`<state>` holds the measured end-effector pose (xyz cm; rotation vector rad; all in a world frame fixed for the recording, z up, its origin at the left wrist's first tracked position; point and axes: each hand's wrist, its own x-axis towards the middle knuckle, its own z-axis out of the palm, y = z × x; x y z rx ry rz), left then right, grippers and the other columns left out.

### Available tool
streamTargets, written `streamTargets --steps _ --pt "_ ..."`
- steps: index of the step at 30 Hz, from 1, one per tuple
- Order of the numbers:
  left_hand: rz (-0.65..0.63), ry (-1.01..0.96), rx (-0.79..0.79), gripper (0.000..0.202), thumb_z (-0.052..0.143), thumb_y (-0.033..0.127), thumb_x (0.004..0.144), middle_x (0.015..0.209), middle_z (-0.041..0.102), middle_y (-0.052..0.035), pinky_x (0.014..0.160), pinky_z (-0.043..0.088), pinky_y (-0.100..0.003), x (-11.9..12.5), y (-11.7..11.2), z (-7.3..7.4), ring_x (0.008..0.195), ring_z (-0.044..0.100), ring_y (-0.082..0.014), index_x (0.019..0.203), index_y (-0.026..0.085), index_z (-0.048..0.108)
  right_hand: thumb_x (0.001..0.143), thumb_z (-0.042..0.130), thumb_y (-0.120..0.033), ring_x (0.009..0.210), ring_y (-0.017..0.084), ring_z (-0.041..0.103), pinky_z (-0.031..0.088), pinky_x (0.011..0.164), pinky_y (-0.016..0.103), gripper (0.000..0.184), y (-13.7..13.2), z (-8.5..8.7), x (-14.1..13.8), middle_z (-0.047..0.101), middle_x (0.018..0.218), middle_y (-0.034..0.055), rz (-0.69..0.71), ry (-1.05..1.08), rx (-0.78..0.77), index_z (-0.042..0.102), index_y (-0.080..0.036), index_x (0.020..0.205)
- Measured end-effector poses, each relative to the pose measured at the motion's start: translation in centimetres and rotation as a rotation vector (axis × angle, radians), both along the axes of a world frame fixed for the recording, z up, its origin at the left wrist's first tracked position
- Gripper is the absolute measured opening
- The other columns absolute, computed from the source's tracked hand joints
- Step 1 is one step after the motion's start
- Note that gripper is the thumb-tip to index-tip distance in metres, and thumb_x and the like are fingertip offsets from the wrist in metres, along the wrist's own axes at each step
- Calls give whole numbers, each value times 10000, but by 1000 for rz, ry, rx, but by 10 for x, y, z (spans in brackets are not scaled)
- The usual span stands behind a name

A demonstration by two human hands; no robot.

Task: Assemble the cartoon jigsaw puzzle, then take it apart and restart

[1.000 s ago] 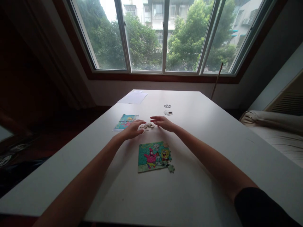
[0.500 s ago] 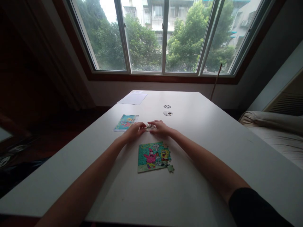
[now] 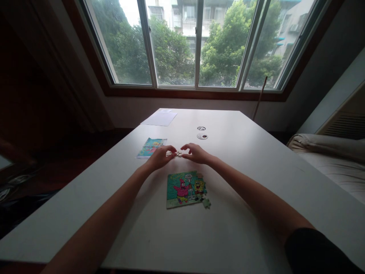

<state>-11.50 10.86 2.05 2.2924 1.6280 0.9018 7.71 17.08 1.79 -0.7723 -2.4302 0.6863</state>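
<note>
On the white table (image 3: 182, 236), a small cluster of loose jigsaw pieces (image 3: 178, 154) lies between my two hands. My left hand (image 3: 162, 156) curves around the left side of the cluster, thumb and fingers apart, with pale pieces showing in the gap. My right hand (image 3: 196, 153) is just to the right, open, its thumb and index finger spread toward the pieces. Nearer to me is a mostly joined cartoon jigsaw puzzle (image 3: 182, 189), its right edge uneven. A greenish jigsaw piece (image 3: 207, 203) sits at its lower right corner.
A creased picture sheet (image 3: 148, 147) lies left of my left hand, partly behind it. White paper (image 3: 160, 118) is at the far left of the table. Two round cable-hole fittings (image 3: 202, 136) are set beyond my right hand. A padded beige item (image 3: 327, 160) stands at the right.
My right hand has drawn back slightly to the right, and its fingers have opened. The cluster now looks smaller and shows more between the hands. The joined puzzle stays put.
</note>
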Motion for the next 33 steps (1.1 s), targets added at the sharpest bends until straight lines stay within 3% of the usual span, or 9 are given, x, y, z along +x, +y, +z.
streamTargets --steps 3,6,9,14,18,24,27,33 --pt "-67 36 -58 142 578 292 749 813 649 -53 720 387 -297 9 -8 10 763 560 -200 825 197 650 698 655 -286 682 132 540 400 618 252 167 -14 12 28 618 807 47 103 -172 22 656 -184 830" --pt "-139 93 -163 167 631 336 698 762 638 -43 640 382 -268 20 -21 18 705 557 -193 799 205 657 628 697 -389 654 135 533 385 552 230 286 -29 17 52 615 758 29 182 -276 -64 652 -192 832" --pt "-147 162 -247 350 708 420 592 831 632 -54 603 360 -257 30 -36 25 734 548 -212 861 207 642 604 707 -395 625 125 528 379 517 215 339 -37 16 62 611 738 19 177 -329 -130 638 -188 864" --pt "-111 310 -388 601 752 491 451 898 614 -74 544 310 -245 38 -55 34 725 534 -224 950 191 601 589 716 -328 591 105 510 368 498 200 274 -29 19 55 591 688 -2 175 -385 -219 645 -172 803" --pt "-89 402 -447 588 720 509 473 943 591 -89 545 304 -249 38 -60 37 763 528 -241 941 180 584 606 700 -270 543 87 470 338 474 196 181 -15 23 37 548 615 -25 214 -444 -256 643 -157 735" --pt "-92 476 -495 569 675 549 511 923 587 -74 548 323 -256 35 -59 35 750 525 -232 933 185 560 682 642 -216 614 98 516 373 552 209 137 -3 21 4 590 686 6 43 -186 -117 637 -148 801" --pt "-89 498 -514 562 657 563 528 909 594 -72 557 340 -261 34 -57 36 746 526 -230 929 184 553 721 610 -217 671 109 548 402 605 220 178 -11 25 2 623 775 34 50 -194 -134 624 -150 885" --pt "-102 524 -542 554 648 566 535 873 605 -72 551 371 -261 24 -56 42 727 539 -222 906 164 561 648 672 -372 624 113 512 377 530 209 283 -56 43 34 609 755 24 283 -581 -121 623 -153 821"
